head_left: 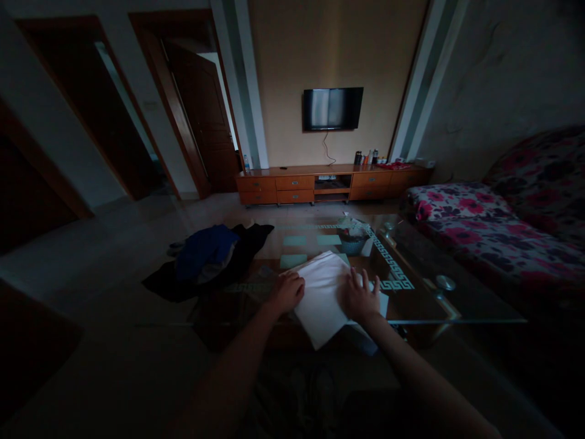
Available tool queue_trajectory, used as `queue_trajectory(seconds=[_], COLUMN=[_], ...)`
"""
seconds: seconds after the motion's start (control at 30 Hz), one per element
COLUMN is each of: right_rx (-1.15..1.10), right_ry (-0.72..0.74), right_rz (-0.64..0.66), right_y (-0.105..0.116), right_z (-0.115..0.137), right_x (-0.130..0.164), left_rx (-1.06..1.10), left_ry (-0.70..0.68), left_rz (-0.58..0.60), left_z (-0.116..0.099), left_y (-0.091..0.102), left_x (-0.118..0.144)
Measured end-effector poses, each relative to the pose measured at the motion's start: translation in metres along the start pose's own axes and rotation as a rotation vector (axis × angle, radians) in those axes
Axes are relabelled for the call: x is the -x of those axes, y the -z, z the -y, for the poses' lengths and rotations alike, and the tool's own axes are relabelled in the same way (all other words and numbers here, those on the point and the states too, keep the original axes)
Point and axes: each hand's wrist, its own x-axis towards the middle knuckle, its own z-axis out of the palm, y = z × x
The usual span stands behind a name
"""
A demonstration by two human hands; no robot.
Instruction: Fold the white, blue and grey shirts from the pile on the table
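Observation:
A folded white cloth (pixel 322 289) lies on the glass coffee table (pixel 484 308), one corner hanging over the near edge. My left hand (pixel 287 294) is closed on its left side, with the fingers curled on the fabric. Flat on the right side rests my right hand (pixel 362 297), its fingers spread and touching the cloth. Under the cloth at the right, a paler layer shows dimly; I cannot make out what it is.
Left on the table is a pile of dark clothes with a blue garment (pixel 203 253). A small basket (pixel 353 245) stands behind the cloth. A flowered sofa (pixel 484 228) is at the right. Beyond are a wooden TV cabinet (pixel 295 183) and a wall television (pixel 333 110).

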Motion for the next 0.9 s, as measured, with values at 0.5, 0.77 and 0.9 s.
queue_trajectory(seconds=[0.5,0.77,0.9], right_rx=[-0.141,-0.321,-0.243], right_ry=[0.063,0.486,0.488], right_rz=[0.006,0.365,0.234], right_y=[-0.004,0.010,0.018], right_z=[0.004,-0.015,-0.009], right_x=[-0.009,0.025,0.035], left_rx=[0.150,0.242,0.257], left_ry=[0.050,-0.106,-0.103], left_rz=[0.042,0.091,0.197], left_z=[0.037,0.037,0.034], left_y=[-0.026,-0.012,-0.014], left_x=[0.018,0.033,0.044])
